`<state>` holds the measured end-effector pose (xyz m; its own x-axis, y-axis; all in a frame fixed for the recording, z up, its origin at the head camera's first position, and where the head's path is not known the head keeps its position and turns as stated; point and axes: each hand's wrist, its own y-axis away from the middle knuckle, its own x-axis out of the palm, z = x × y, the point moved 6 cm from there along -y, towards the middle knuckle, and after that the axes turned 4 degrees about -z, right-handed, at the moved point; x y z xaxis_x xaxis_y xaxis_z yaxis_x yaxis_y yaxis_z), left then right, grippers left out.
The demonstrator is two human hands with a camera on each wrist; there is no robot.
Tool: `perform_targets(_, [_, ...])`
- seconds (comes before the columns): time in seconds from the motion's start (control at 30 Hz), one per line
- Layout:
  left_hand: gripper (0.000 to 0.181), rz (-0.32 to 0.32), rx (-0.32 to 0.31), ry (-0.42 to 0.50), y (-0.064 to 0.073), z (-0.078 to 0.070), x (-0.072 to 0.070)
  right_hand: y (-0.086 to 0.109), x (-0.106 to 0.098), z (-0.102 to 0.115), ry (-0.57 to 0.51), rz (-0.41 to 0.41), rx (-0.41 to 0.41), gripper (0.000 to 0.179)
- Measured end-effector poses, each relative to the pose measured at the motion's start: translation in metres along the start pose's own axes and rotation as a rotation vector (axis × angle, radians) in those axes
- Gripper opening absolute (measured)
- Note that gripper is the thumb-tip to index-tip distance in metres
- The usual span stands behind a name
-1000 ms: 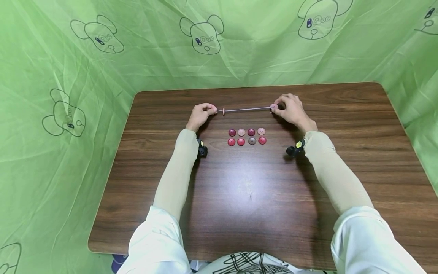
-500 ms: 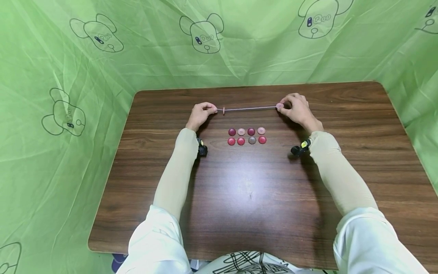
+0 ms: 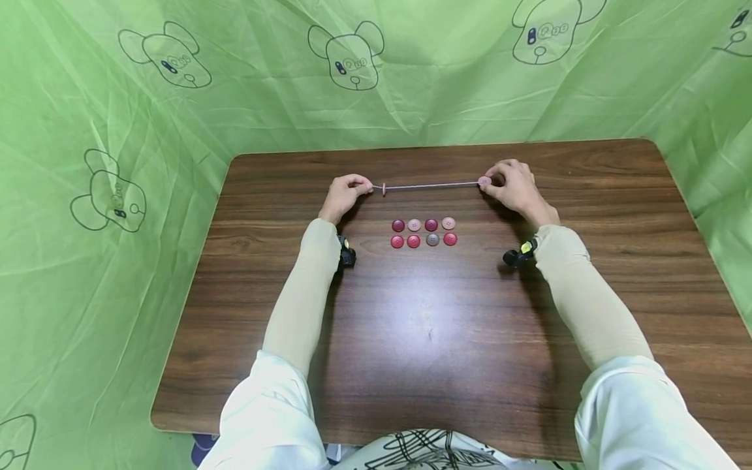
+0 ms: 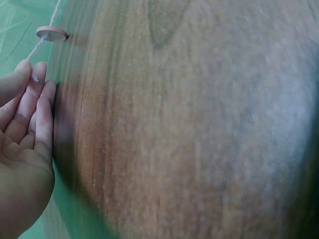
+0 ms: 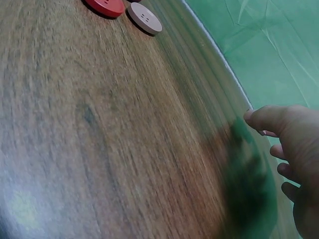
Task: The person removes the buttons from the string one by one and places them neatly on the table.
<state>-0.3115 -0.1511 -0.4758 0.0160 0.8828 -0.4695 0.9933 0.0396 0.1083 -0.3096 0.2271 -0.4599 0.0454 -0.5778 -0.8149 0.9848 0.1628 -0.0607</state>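
Note:
A thin pale string (image 3: pixel 433 186) stretches taut above the far part of the table. My left hand (image 3: pixel 341 198) pinches its left end between thumb and forefinger; a short tip shows past them in the left wrist view. Close to those fingers, a pink button (image 4: pixel 52 34) is threaded on the string, standing edge-on. At the other end my right hand (image 3: pixel 519 190) pinches another pink button (image 3: pixel 484 181), where the string ends. In the right wrist view the fingers hide that button. Below the string lie two rows of loose buttons, among them a grey button (image 3: pixel 433 239) and a red button (image 3: pixel 450 239).
The wood-patterned table (image 3: pixel 423 365) reaches to a green curtain (image 3: pixel 411 78) printed with cartoon heads at the back and sides. Dark cameras sit on the left wrist (image 3: pixel 347 254) and right wrist (image 3: pixel 519 254).
My right hand has moved to the right with its pink button, so the span of string between the hands is longer. The left hand and the loose buttons have stayed in place.

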Motion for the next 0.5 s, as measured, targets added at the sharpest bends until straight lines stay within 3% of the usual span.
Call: perform_targets(0.5, [0.016,-0.007,0.008,-0.013,-0.0003,0.0003,0.0001,0.0050,-0.0046,-0.0054,0.007,0.003,0.010,0.038])
